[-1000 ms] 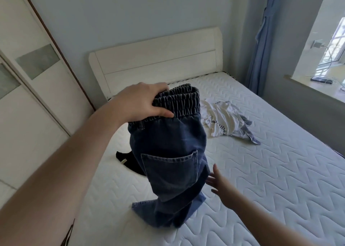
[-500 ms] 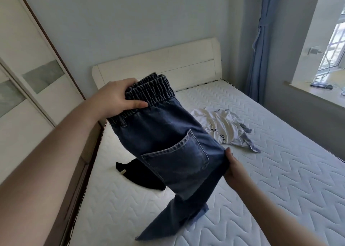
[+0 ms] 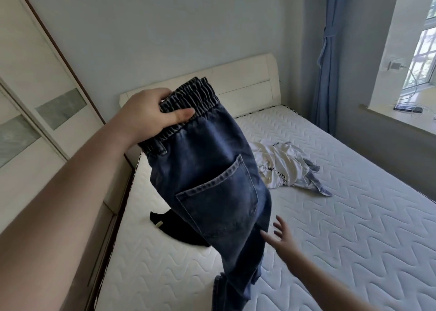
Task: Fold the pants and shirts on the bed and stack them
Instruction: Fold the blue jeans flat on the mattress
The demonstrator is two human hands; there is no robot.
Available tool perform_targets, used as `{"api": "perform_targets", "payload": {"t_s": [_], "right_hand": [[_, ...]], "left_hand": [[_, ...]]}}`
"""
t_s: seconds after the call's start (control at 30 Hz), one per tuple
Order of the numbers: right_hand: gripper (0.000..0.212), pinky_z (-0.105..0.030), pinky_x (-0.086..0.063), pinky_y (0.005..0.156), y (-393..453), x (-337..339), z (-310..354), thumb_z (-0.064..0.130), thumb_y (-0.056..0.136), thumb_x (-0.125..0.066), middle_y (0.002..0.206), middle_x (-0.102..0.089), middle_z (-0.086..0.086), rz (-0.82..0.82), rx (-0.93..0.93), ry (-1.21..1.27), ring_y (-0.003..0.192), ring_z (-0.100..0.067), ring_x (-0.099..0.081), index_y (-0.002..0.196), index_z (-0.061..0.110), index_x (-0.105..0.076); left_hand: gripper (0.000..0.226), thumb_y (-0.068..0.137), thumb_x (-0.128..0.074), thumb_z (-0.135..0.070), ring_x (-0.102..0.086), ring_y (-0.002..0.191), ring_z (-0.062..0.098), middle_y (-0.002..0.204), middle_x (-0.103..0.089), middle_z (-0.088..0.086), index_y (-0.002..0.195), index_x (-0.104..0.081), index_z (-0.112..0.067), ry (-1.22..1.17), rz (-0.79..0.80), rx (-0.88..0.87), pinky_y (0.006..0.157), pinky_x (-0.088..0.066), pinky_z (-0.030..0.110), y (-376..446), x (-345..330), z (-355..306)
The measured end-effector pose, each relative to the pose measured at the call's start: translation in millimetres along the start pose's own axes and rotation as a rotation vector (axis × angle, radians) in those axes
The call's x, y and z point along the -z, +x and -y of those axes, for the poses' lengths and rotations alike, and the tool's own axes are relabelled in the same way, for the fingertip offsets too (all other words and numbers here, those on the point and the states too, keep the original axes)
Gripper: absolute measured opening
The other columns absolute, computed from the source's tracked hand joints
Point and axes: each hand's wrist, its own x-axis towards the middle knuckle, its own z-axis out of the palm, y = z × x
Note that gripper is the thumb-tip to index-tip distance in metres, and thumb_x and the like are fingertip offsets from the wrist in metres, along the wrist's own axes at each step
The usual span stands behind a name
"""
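Dark blue jeans [image 3: 212, 183] with an elastic waistband hang in the air over the bed, back pocket facing me. My left hand [image 3: 151, 112] grips the waistband at its left side, thumb across the front. My right hand [image 3: 280, 237] is just right of the hanging leg, fingers spread, holding nothing. A crumpled white shirt with black lettering [image 3: 280, 166] lies on the mattress [image 3: 354, 228] further back, with a pale blue garment [image 3: 316, 183] under its right side. A black garment [image 3: 174, 228] lies on the mattress behind the jeans, partly hidden.
A cream headboard [image 3: 245, 84] stands at the far end of the bed. A wardrobe with sliding doors [image 3: 35, 103] runs along the left. A blue curtain [image 3: 328, 58] and a window sill [image 3: 398, 117] with a cable on it are at the right.
My right hand has let go of the jeans' edge and dropped lower, fingers now spread. The jeans hang straighter from my left hand, which has lifted slightly.
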Motion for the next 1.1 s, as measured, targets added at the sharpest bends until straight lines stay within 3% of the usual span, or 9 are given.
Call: {"api": "perform_targets", "payload": {"t_s": [0.1,0.17,0.3,0.43,0.53,0.7,0.87,0.97,1.1], "right_hand": [[0.056,-0.040,-0.045,0.096,-27,-22,-10,0.023,0.090,-0.070,0.132,-0.053,-0.012,-0.267,0.075,-0.092,0.115,-0.027,-0.054,0.138,0.020,-0.041],[0.047,-0.034,-0.045,0.090,-53,-37,-5,0.018,0.088,-0.071,0.120,-0.058,-0.001,-0.309,0.276,-0.139,0.109,-0.022,-0.058,0.126,0.030,-0.044],[0.096,-0.033,-0.036,0.106,-98,-71,24,0.054,0.069,-0.076,0.139,-0.043,0.006,-0.111,0.534,-0.294,0.129,-0.010,-0.043,0.147,0.015,-0.035],[0.124,-0.043,-0.026,0.117,-109,-94,54,0.077,0.058,-0.069,0.156,-0.022,0.004,-0.130,0.416,-0.306,0.143,-0.017,-0.025,0.154,0.019,-0.015],[0.115,-0.046,-0.026,0.117,-99,-97,67,0.064,0.065,-0.078,0.156,-0.025,0.005,-0.273,0.358,-0.261,0.143,-0.021,-0.026,0.153,0.021,-0.019],[0.083,-0.045,-0.031,0.112,-79,-101,75,0.040,0.079,-0.075,0.145,-0.039,0.004,-0.429,0.276,-0.326,0.132,-0.022,-0.039,0.148,0.024,-0.032],[0.009,-0.045,-0.052,0.077,-68,-86,68,0.029,0.090,-0.051,0.086,-0.067,0.005,-0.323,0.182,-0.420,0.083,-0.020,-0.062,0.092,0.025,-0.059],[0.017,-0.036,-0.051,0.065,-68,-81,66,0.031,0.093,-0.047,0.072,-0.067,0.007,-0.248,0.206,-0.358,0.070,-0.011,-0.062,0.082,0.027,-0.059],[0.017,-0.034,-0.049,0.070,-61,-53,73,0.030,0.098,-0.054,0.085,-0.071,-0.001,-0.226,0.262,-0.373,0.079,-0.018,-0.064,0.092,0.019,-0.065]], "left_hand": [[0.044,0.071,-0.069,-0.069,-0.068,0.063,0.002,0.074,-0.073,-0.013,0.086,-0.071,-0.028,-0.202,-0.059,0.131,0.058,-0.047,0.024,7,-3,-20],[0.043,0.072,-0.071,-0.065,-0.071,0.064,0.010,0.073,-0.074,-0.008,0.081,-0.072,-0.024,-0.329,-0.073,0.226,0.061,-0.051,0.027,13,-7,-34],[0.038,0.076,-0.074,-0.053,-0.073,0.061,0.023,0.070,-0.074,0.002,0.082,-0.071,-0.015,-0.577,-0.049,0.389,0.051,-0.055,0.034,21,-24,-65],[0.037,0.082,-0.075,-0.040,-0.074,0.070,0.029,0.077,-0.075,0.009,0.091,-0.069,-0.005,-0.792,-0.009,0.450,0.059,-0.058,0.041,21,-35,-86],[0.035,0.083,-0.076,-0.034,-0.074,0.073,0.032,0.083,-0.075,0.013,0.094,-0.069,-0.002,-0.919,0.032,0.512,0.066,-0.059,0.048,15,-36,-88],[0.027,0.089,-0.071,-0.026,-0.074,0.070,0.030,0.080,-0.075,0.012,0.100,-0.068,-0.001,-1.074,0.023,0.573,0.058,-0.058,0.044,3,-29,-83],[0.024,0.092,-0.066,-0.027,-0.074,0.071,0.029,0.084,-0.075,0.012,0.099,-0.069,-0.004,-1.132,-0.020,0.590,0.056,-0.058,0.042,-2,-2,-59],[0.020,0.094,-0.062,-0.026,-0.073,0.066,0.026,0.078,-0.075,0.009,0.094,-0.069,-0.007,-1.175,-0.054,0.617,0.052,-0.057,0.037,1,11,-39],[0.020,0.097,-0.056,-0.029,-0.073,0.065,0.024,0.088,-0.074,0.007,0.099,-0.068,-0.012,-1.249,-0.075,0.653,0.050,-0.056,0.034,10,13,-14]]}}
